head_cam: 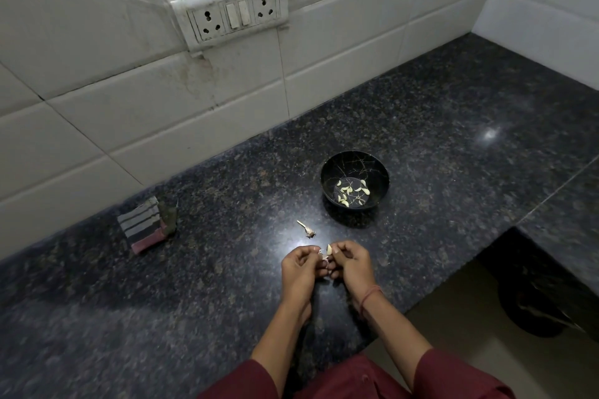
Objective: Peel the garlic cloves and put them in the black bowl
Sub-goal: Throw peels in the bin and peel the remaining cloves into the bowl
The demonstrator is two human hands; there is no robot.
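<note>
Dark speckled stone makes up the counter (453, 139), and both hands work low over its near edge, close to the body, probably so any loose skin drops onto the surface and not into the food. The left hand (299, 264) and right hand (351, 261) are brought together knuckle to knuckle, all fingers curled inward. Between them sits a garlic clove (329, 249), its pale tip poking up above the fingertips (338, 249) of the right hand, which pinch it. The left hand's fingers appear to pinch the papery skin (323, 256) at the clove's lower end, likely tearing it away. How much skin is left I cannot tell.

Just beyond the hands stands the black bowl (353, 162), an easy reach for dropping each finished piece. Several peeled cloves (348, 191) already lie on its bottom, so the job looks well along. A bare garlic stem (306, 227) lies on the counter between hands and bowl, set aside as waste. A folded striped cloth (146, 227) rests well to the left by the tiled wall, below a socket plate (233, 14).
</note>
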